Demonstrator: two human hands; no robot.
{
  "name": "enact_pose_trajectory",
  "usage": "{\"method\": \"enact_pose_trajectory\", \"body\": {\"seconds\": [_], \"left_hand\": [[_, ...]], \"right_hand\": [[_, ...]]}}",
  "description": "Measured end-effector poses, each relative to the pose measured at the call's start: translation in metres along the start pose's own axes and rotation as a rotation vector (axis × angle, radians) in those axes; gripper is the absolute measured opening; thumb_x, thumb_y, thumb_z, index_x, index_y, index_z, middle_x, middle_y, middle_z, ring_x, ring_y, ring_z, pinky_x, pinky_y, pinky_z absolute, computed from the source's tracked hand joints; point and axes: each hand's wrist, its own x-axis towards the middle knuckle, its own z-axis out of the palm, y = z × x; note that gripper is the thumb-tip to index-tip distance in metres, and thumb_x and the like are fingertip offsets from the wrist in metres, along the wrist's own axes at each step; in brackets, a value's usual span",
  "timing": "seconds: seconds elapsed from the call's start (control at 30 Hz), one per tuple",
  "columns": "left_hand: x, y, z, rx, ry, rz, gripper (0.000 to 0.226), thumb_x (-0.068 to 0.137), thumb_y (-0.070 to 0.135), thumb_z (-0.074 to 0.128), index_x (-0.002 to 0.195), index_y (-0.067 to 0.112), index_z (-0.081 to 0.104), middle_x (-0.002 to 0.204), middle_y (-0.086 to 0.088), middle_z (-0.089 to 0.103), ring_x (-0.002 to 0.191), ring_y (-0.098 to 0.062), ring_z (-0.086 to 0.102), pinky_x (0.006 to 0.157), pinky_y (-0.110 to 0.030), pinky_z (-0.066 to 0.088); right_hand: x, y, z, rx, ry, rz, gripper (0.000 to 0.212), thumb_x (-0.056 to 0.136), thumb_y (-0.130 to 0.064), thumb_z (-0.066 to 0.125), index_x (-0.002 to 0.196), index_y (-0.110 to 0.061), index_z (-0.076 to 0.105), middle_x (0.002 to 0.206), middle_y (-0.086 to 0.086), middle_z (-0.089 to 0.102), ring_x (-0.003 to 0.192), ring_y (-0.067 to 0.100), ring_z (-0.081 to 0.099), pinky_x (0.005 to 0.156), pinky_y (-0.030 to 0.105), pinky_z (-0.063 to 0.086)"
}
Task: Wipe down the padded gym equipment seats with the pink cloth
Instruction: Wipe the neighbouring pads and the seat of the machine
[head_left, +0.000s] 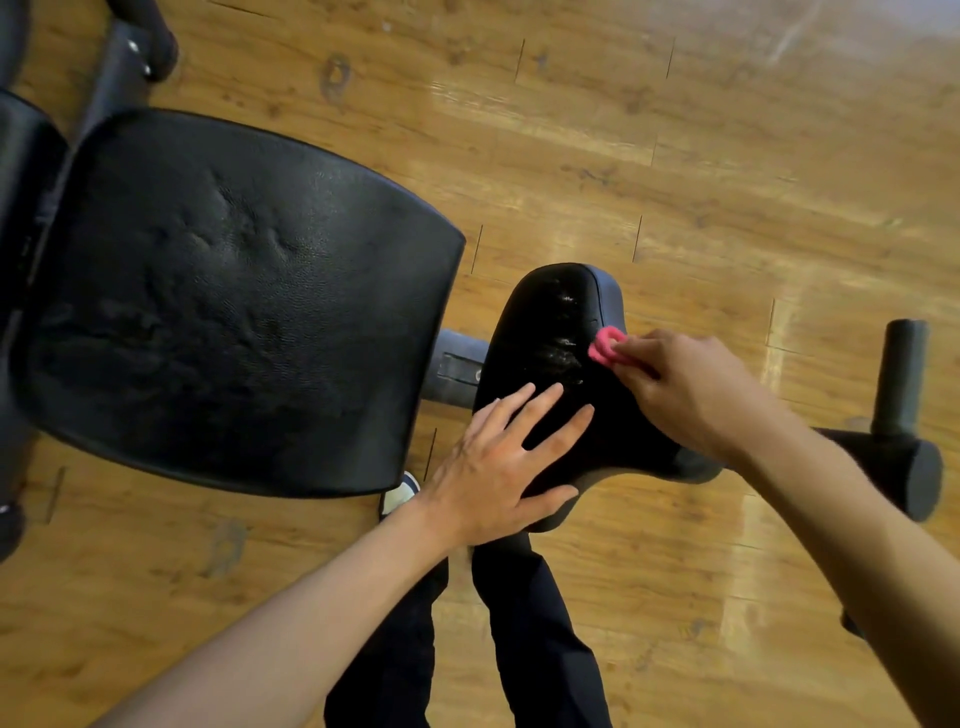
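A small black padded seat (553, 332) sits in the middle of the view, with pale smears on its top. My right hand (685, 389) is closed around the pink cloth (602, 347), pressing it against the seat's right side. Only a small bunched bit of the cloth shows past my fingers. My left hand (506, 462) lies flat on the near part of the same seat, fingers spread. A much larger black padded backrest (228, 306) lies to the left, apart from both hands.
A grey metal frame bar (452, 366) joins the two pads. Black foam rollers (901, 384) stick out at the right, and more dark equipment lines the left edge. The floor (727, 156) is glossy wood. My dark trouser legs (540, 639) stand below the seat.
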Motion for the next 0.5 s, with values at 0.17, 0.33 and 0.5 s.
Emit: {"method": "enact_pose_trajectory", "body": {"seconds": [0.17, 0.33, 0.5], "left_hand": [[0.001, 0.002, 0.0, -0.043, 0.002, 0.017, 0.08, 0.1, 0.055, 0.053, 0.167, 0.026, 0.021, 0.169, -0.016, 0.023, 0.151, -0.033, 0.033, 0.113, -0.052, 0.045], [0.005, 0.003, 0.004, -0.037, 0.045, 0.014, 0.083, 0.096, 0.058, 0.058, 0.165, 0.026, 0.023, 0.167, -0.018, 0.028, 0.149, -0.034, 0.037, 0.117, -0.053, 0.039], [0.004, 0.005, 0.001, -0.119, 0.023, -0.005, 0.086, 0.092, 0.061, 0.06, 0.163, 0.028, 0.024, 0.166, -0.015, 0.023, 0.151, -0.033, 0.031, 0.11, -0.055, 0.047]], "right_hand": [[0.005, 0.001, -0.011, 0.061, -0.13, 0.006, 0.037, 0.105, -0.038, 0.047, 0.139, -0.031, 0.06, 0.139, 0.0, 0.06, 0.127, 0.025, 0.055, 0.101, 0.033, 0.041], [0.047, 0.011, -0.004, 0.108, -0.247, 0.028, 0.042, 0.106, -0.035, 0.046, 0.147, -0.025, 0.049, 0.147, 0.011, 0.047, 0.136, 0.03, 0.045, 0.108, 0.035, 0.033], [0.025, 0.042, -0.009, 0.283, -0.328, -0.009, 0.042, 0.106, -0.037, 0.047, 0.148, -0.04, 0.045, 0.163, -0.009, 0.026, 0.152, 0.011, 0.019, 0.125, 0.033, 0.007]]}}
